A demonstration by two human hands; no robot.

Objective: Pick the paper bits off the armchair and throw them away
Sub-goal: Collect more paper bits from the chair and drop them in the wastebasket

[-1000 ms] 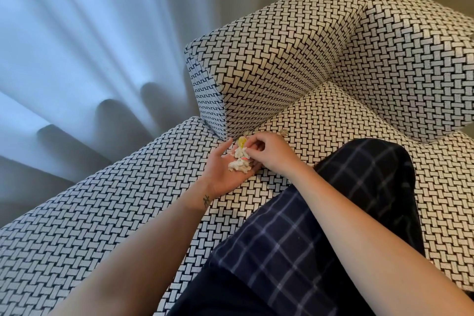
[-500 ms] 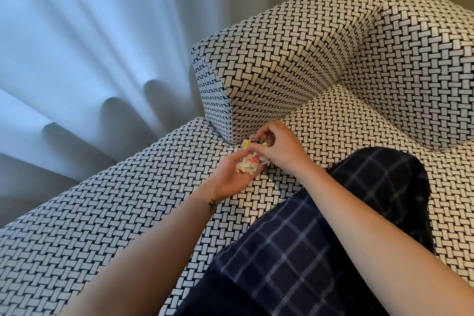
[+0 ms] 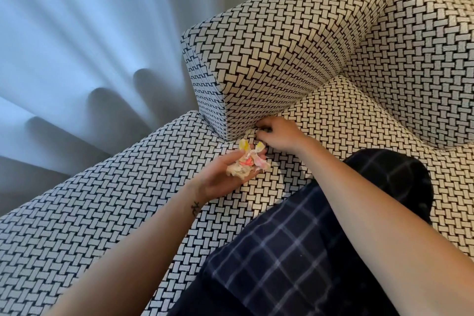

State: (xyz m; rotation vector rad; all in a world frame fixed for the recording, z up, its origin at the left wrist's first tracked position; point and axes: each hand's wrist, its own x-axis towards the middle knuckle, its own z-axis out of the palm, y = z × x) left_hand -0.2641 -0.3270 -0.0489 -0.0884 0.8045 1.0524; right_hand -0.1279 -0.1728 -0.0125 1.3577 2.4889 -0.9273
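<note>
The left hand (image 3: 223,177) is cupping the wad of paper bits (image 3: 247,163), thumb curling over it, just above the armchair (image 3: 102,213) seat. The right hand (image 3: 280,136) is curling its fingers at the armrest (image 3: 269,46) seam; whether they are pinching anything, one cannot tell.

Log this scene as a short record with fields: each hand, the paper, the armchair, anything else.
left hand: palm up, holds the paper bits
right hand: fingers curled at the seam under the armrest; whether they pinch a bit cannot be told
paper bits: crumpled; white, yellow, pink
armchair: black-and-white weave
other: checked trouser leg across the seat; curtain behind
</note>
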